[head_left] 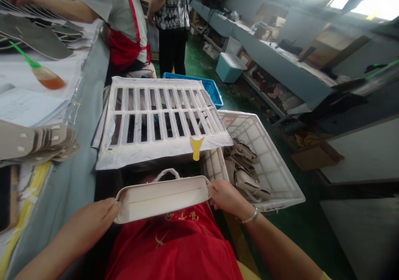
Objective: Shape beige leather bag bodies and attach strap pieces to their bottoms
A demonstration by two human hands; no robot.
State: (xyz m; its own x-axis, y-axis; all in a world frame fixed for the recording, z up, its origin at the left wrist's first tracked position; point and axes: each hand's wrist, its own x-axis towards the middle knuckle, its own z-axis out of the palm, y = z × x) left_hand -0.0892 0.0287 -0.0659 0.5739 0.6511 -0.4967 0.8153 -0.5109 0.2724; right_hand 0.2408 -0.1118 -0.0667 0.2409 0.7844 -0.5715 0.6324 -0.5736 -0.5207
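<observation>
Both my hands hold a pale handbag body [165,199] over my red apron, its long hollow side turned toward me. My left hand [101,213] pinches its left end, and my right hand [222,195] grips the right end. A whitish loop like a handle [166,173] rises behind its upper edge. Just beyond lies a white slatted crate [127,113] with pale covering along its edges. A yellow scraper-like piece [196,148] hangs at its near edge. What the bag's far side looks like is hidden.
A white plastic basket [274,163] at the right holds several beige bag pieces [246,168]. On the left table [84,101] lie stacked beige panels [40,141], a phone [8,197] and a green-tipped glue bottle [46,74]. Two people stand or sit beyond, near a blue basket [215,91].
</observation>
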